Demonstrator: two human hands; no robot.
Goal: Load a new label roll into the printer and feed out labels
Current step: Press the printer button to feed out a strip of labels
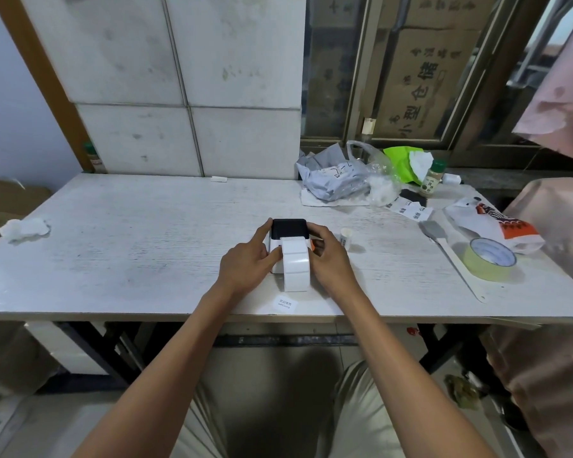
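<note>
The printer (288, 230) is sitting near the middle of the table (129, 233), a label strip (295, 264) hanging from its front. The left hand (245, 264) and right hand (328, 259) are gripping the printer's sides, left fingers touching the strip

We see a white table (119, 233) with faint grey marks, and on it a printer (288, 228) that is black on top, white below, with a bit of orange at its side. The strip of labels (295, 264) is plain white. The tape roll (489, 259) is pale yellow, a bag (398, 159) is bright green, and a little bottle (433, 177) has a green cap.
</note>
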